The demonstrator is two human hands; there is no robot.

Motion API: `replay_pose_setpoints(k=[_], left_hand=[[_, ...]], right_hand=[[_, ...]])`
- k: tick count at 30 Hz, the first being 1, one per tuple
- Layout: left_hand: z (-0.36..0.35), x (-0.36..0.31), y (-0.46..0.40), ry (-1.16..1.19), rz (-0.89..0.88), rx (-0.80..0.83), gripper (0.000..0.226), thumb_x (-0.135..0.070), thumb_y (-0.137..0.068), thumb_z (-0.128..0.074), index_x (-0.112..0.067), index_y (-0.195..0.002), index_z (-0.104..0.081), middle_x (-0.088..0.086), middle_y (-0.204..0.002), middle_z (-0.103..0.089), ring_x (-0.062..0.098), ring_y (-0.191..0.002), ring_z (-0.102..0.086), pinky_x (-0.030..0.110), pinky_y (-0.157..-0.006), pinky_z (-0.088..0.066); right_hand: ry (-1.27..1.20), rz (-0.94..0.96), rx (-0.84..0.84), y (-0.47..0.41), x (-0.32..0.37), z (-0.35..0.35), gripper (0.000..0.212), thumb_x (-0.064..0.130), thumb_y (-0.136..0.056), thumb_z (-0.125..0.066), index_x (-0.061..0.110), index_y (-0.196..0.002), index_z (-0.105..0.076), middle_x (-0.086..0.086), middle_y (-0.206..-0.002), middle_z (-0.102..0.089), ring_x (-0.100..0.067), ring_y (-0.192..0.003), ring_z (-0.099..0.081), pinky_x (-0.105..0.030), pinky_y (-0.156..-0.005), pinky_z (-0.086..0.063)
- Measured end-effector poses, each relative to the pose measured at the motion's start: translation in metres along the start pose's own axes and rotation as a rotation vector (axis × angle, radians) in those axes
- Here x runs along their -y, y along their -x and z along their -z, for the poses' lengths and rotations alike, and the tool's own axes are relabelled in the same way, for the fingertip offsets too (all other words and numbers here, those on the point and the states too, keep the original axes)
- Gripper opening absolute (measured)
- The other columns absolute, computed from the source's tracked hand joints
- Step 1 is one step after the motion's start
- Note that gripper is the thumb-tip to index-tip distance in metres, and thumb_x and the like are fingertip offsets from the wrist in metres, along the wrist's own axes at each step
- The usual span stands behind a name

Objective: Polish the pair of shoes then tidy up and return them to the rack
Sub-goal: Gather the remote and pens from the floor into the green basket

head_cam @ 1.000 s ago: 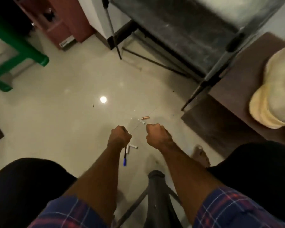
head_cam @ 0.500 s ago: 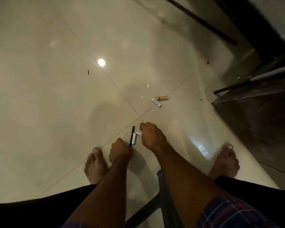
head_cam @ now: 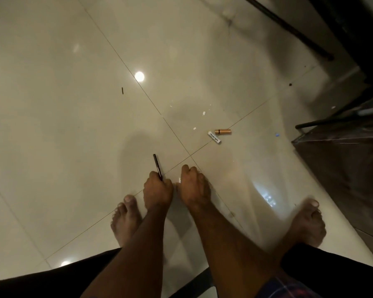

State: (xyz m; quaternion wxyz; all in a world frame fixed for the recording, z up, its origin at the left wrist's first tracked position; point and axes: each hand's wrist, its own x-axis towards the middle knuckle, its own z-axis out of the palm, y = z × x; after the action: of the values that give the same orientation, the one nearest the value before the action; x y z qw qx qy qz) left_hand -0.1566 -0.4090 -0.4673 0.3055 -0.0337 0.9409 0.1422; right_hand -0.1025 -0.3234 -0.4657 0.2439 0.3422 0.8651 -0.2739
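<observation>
No shoes or rack appear in the head view. My left hand [head_cam: 157, 190] is low over the tiled floor and grips a thin dark pen [head_cam: 156, 164] that points away from me. Right beside it, my right hand [head_cam: 194, 186] is curled near the floor, with a small white object [head_cam: 179, 180] peeking out at its left edge; what it holds is hidden. Both hands are just in front of my bare left foot [head_cam: 125, 220].
A small copper-coloured tube [head_cam: 223, 131] and a white labelled stick [head_cam: 214, 137] lie on the floor [head_cam: 73, 136] ahead to the right. Dark furniture [head_cam: 345, 160] stands at the right, a dark bar [head_cam: 289, 29] at the top right. My right foot [head_cam: 306, 224] is planted near the furniture.
The view has tipped down from the room to the floor. Both hands have dropped to the tiles, and the left hand now holds the pen pointing away.
</observation>
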Motion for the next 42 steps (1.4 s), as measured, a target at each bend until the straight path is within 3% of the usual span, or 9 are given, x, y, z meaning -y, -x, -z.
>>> replay_pose_setpoints(k=[7,10,14,18,23,29,32,37,42], left_hand=[[-0.001,-0.061,-0.03,0.271,-0.013,0.102,0.011,-0.02,-0.089,-0.069,-0.011,-0.09,-0.062,0.008,-0.094,-0.068,0.027,-0.085,-0.065,0.036,-0.078,-0.056],[-0.01,-0.076,-0.035,0.284,-0.032,0.163,0.013,-0.021,-0.088,-0.071,-0.01,-0.089,-0.065,0.007,-0.092,-0.068,0.028,-0.089,-0.066,0.041,-0.084,-0.057],[-0.021,-0.088,-0.031,0.357,-0.036,0.217,0.014,-0.02,-0.088,-0.074,-0.011,-0.084,-0.063,0.003,-0.084,-0.064,0.026,-0.085,-0.064,0.041,-0.084,-0.058],[-0.026,-0.1,-0.026,0.371,-0.042,0.252,0.017,-0.017,-0.088,-0.074,-0.013,-0.079,-0.06,0.0,-0.08,-0.061,0.022,-0.083,-0.061,0.036,-0.08,-0.055],[-0.026,-0.103,-0.027,0.375,-0.014,0.324,0.02,-0.019,-0.087,-0.075,-0.016,-0.075,-0.059,0.005,-0.082,-0.064,0.029,-0.085,-0.067,0.049,-0.083,-0.06],[-0.02,-0.1,-0.027,0.356,-0.022,0.36,0.017,-0.018,-0.088,-0.075,-0.016,-0.082,-0.06,0.006,-0.089,-0.064,0.031,-0.093,-0.068,0.049,-0.085,-0.06],[-0.016,-0.107,-0.025,0.326,-0.054,0.373,0.017,-0.018,-0.088,-0.075,-0.015,-0.081,-0.059,0.008,-0.093,-0.066,0.031,-0.092,-0.068,0.046,-0.082,-0.061],[-0.001,-0.128,-0.014,0.247,-0.185,0.408,0.016,-0.017,-0.089,-0.074,-0.009,-0.087,-0.061,0.01,-0.095,-0.067,0.023,-0.076,-0.067,0.027,-0.06,-0.055],[0.038,-0.165,0.012,0.142,-0.364,0.395,0.013,-0.02,-0.086,-0.077,-0.011,-0.085,-0.067,0.015,-0.096,-0.071,0.032,-0.086,-0.07,0.045,-0.084,-0.059]], right_hand=[[-0.028,0.018,0.025,0.0,-0.022,0.003,0.04,0.016,-0.096,-0.055,0.02,-0.135,-0.048,-0.01,-0.126,-0.052,-0.027,-0.113,-0.056,-0.034,-0.092,-0.048],[-0.029,-0.078,-0.114,-0.016,-0.054,0.026,0.032,0.01,-0.094,-0.051,0.017,-0.125,-0.053,-0.012,-0.118,-0.054,-0.03,-0.106,-0.058,-0.035,-0.085,-0.049],[-0.298,-0.301,-0.281,-0.047,-0.096,0.063,0.018,0.007,-0.095,-0.05,0.012,-0.109,-0.061,-0.012,-0.112,-0.055,-0.031,-0.099,-0.058,-0.027,-0.071,-0.038],[-0.308,-0.188,-0.442,-0.07,-0.107,0.086,0.014,0.023,-0.099,-0.055,0.016,-0.107,-0.063,-0.011,-0.103,-0.059,-0.032,-0.092,-0.061,-0.037,-0.072,-0.051],[-0.116,-0.071,-0.209,-0.084,-0.079,0.097,0.045,0.043,-0.092,-0.065,0.019,-0.129,-0.054,-0.012,-0.112,-0.064,-0.031,-0.1,-0.063,-0.031,-0.072,-0.044],[0.134,-0.088,-0.182,-0.09,-0.076,0.097,0.023,0.025,-0.095,-0.064,0.009,-0.112,-0.061,-0.012,-0.109,-0.067,-0.029,-0.097,-0.066,-0.031,-0.07,-0.045],[0.076,-0.172,-0.067,-0.085,-0.084,0.1,0.03,0.03,-0.096,-0.064,0.007,-0.114,-0.063,-0.012,-0.11,-0.068,-0.027,-0.1,-0.067,-0.031,-0.071,-0.047],[-0.012,-0.196,0.065,-0.066,-0.092,0.115,0.032,0.033,-0.1,-0.057,0.008,-0.119,-0.063,-0.012,-0.116,-0.067,-0.029,-0.104,-0.065,-0.031,-0.072,-0.044],[-0.244,-0.276,0.051,-0.027,-0.104,0.165,0.037,0.039,-0.1,-0.055,0.008,-0.119,-0.062,-0.012,-0.116,-0.067,-0.026,-0.098,-0.063,-0.031,-0.075,-0.046]])
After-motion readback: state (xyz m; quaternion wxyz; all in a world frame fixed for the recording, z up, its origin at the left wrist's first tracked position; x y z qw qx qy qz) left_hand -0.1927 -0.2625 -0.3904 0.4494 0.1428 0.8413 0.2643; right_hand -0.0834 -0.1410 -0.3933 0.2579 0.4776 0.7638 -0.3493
